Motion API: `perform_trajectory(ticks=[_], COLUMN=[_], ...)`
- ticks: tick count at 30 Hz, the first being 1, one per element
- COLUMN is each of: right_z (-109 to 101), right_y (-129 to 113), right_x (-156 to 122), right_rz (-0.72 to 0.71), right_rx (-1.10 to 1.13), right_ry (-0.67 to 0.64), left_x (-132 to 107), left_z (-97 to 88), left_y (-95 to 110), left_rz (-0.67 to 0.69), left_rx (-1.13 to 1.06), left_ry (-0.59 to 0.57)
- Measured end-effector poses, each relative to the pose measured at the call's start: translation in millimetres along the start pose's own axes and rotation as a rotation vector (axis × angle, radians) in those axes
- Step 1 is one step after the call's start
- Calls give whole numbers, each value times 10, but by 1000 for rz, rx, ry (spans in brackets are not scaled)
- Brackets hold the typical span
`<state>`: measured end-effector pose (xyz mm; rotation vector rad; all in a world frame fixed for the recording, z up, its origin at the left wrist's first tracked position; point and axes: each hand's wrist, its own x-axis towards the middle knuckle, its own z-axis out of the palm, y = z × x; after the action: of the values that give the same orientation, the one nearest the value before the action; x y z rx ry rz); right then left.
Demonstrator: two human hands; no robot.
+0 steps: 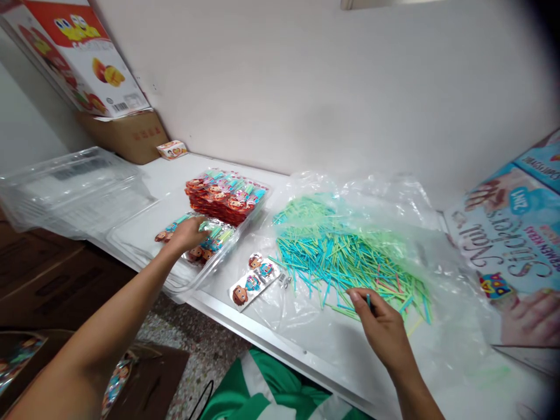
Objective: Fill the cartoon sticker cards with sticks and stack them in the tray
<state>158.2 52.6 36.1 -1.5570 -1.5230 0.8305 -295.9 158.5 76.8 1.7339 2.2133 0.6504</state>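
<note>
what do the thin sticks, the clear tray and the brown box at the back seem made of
Sticks: probably plastic, smooth and brightly coloured, though coated paper is possible.
Clear tray: likely thin plastic, see-through with shiny edges.
Brown box: apparently cardboard, matte brown with red print.

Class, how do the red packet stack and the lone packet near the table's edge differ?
The packet stack is many layers high; the lone packet lies flat by itself. The packet stack sits inside the clear tray; the lone packet lies outside it. Both show printed cartoon figures.
</note>
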Motion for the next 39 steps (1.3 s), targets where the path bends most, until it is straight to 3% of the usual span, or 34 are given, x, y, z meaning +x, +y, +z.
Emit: perform_trajectory(ticks=[3, 4, 7, 8, 12, 14, 16, 18, 20, 25, 28, 32, 34, 39], right_z=[51, 74, 138, 148, 98, 44, 17, 43, 121, 349, 386, 328, 250, -62], right_y=[-22, -37, -91, -109, -136, -120, -98, -90, -103, -129, -73, 18, 85, 408], right_x=[-20, -28, -53, -64, -113, -138, -154, -156, -145, -124, -173, -260, -265, -170], right_rz=[-15, -23, -41, -42, -32, -26, -17, -10, 7, -4, -12, -10, -29, -40], right_rx=[3, 3, -2, -2, -5, -2, 15, 46, 88, 203, 198, 178, 126, -321], right_ry=[-35, -50, -81, -87, -91, -84, -79, -72, -82, -211, -263, -360, -402, -339], left_x=[-273, -391, -732, -818, -952, -937, -935, -986, -1107, -1523, -1667, -1705, -1694, -1669], left_z=[37, 99, 462, 628, 1226, 1360, 1367, 1297, 1208, 1159, 1260, 1481, 1596, 1761], left_y=[390, 534, 875, 937, 950, 914, 920, 993, 1134, 1569, 1689, 1677, 1651, 1623], left_rz=[244, 361, 752, 820, 809, 802, 794, 760, 675, 211, 7, -130, -171, -281], left_rx=[34, -11, 6, 56, 239, 229, 161, 42, -160, -864, -1093, -1183, -1183, -1216], left_ry=[17, -27, -339, -387, -381, -359, -313, -267, -297, -672, -726, -810, -799, -755])
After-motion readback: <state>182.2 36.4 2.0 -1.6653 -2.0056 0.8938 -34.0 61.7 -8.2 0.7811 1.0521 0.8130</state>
